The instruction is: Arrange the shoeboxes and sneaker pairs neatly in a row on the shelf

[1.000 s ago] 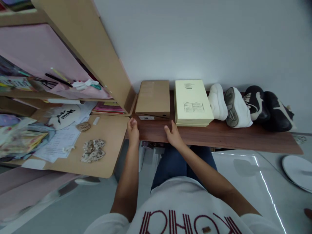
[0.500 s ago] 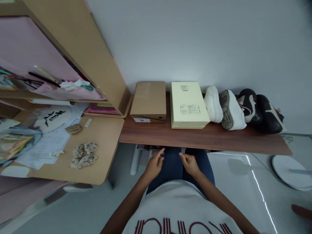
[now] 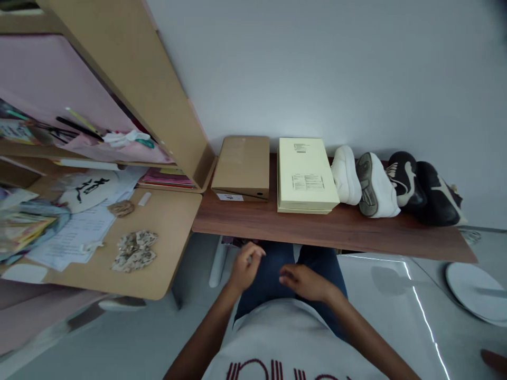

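My left hand (image 3: 246,268) hovers over my lap, just short of the bench's front edge. Its fingers bend loosely, with a gap to the thumb, and nothing is in it. Turned inward beside it, my right hand (image 3: 303,281) has loosely bent fingers and is bare too. The hands do not touch each other. On the bench beyond them lie a brown cardboard box (image 3: 242,166) and a pale yellow shoebox (image 3: 307,169). To their right stand a white pair of shoes (image 3: 346,174) and a black pair of shoes (image 3: 438,192).
The narrow wooden bench (image 3: 237,224) runs along the wall. At left, a desk (image 3: 166,237) carries a patterned scrunchie (image 3: 134,250), a brown scrunchie (image 3: 121,208), papers (image 3: 85,232) and a white cap (image 3: 91,190). A round white base (image 3: 477,290) rests on the floor at right.
My right hand has moved left and slightly down, turning inward across my lap. My left hand has tilted and bent its fingers more. The view has shifted a little; boxes and shoes stay put.
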The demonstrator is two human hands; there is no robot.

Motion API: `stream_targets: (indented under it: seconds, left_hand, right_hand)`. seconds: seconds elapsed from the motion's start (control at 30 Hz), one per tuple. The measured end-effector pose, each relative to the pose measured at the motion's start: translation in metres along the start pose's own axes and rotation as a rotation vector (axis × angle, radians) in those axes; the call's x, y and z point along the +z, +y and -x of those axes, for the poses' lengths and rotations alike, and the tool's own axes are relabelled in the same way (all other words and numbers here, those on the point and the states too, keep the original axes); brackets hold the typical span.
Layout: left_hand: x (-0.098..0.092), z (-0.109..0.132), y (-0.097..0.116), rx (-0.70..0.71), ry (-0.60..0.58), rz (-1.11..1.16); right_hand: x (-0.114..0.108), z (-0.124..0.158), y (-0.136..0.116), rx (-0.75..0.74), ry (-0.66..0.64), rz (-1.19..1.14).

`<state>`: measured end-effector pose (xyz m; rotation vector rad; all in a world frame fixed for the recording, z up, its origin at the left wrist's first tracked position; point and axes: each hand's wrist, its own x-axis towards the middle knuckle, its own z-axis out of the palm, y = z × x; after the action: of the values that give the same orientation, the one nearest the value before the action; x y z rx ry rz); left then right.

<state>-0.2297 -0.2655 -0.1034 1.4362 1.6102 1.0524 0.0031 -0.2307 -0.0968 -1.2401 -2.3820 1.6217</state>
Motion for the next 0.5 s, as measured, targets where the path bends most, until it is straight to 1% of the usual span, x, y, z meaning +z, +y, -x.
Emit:
stream_targets:
  seconds: [0.07,0.1,0.17,0.2,0.27,0.33,0.43,0.5]
  left_hand:
    - [-0.039,-0.021,0.011,0.037,0.251,0.108]
    - [-0.057,-0.033,0.015,0.045,0.356,0.149]
    - [-0.088,-0.061,0.019,0.056,0.515,0.237]
    - [-0.101,-0.075,0.02,0.05,0.554,0.276]
    - [-0.12,-0.104,0.019,0.021,0.594,0.326]
    - [-0.131,-0.131,0.015,-0.035,0.599,0.36]
    - [-0.136,-0.166,0.003,-0.132,0.567,0.405]
    - [-0.135,-0.183,-0.007,-0.131,0.515,0.449]
  right_hand:
    - [-0.03,-0.002,-0.029,-0.099,0.121,-0.101]
    - [-0.044,-0.007,-0.043,-0.145,0.206,-0.146]
    - [-0.067,-0.024,-0.069,-0.236,0.423,-0.25]
    - [-0.077,-0.036,-0.08,-0.276,0.53,-0.292]
    - [-0.093,-0.065,-0.098,-0.321,0.68,-0.338]
    - [-0.106,-0.097,-0.111,-0.322,0.757,-0.361]
    - [-0.116,-0.143,-0.119,-0.285,0.796,-0.37]
    - [-0.117,-0.167,-0.117,-0.253,0.826,-0.383]
